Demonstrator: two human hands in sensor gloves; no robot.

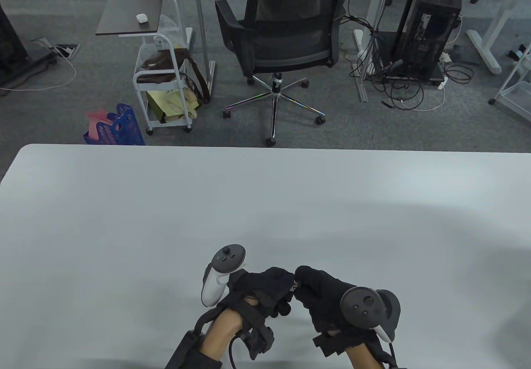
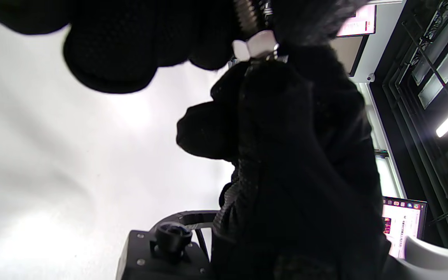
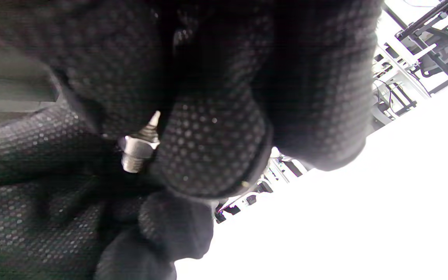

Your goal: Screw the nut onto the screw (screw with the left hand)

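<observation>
Over at the near edge of the white table [image 1: 124, 219], a little right of its middle, the left hand [image 1: 259, 292] in its black sensor glove comes in with the white-and-grey tracker [image 1: 220, 271] strapped to its back. Its fingers are curled in tight, pinching one end of the small silver threaded screw [image 2: 246, 15]. Just right of that, the metal hex nut [image 2: 257, 44] sits on the thread, bright between the two sets of fingertips, raised above the tabletop. Moving right, the right hand [image 1: 327, 298], also black-gloved and carrying a dark grey tracker [image 1: 367, 304], meets the left knuckle to knuckle. Its fingers close in a narrow grip round the screw's other end; which hand actually grips the nut, I cannot tell. Beyond the far edge stands a black mesh office chair [image 1: 286, 32].
</observation>
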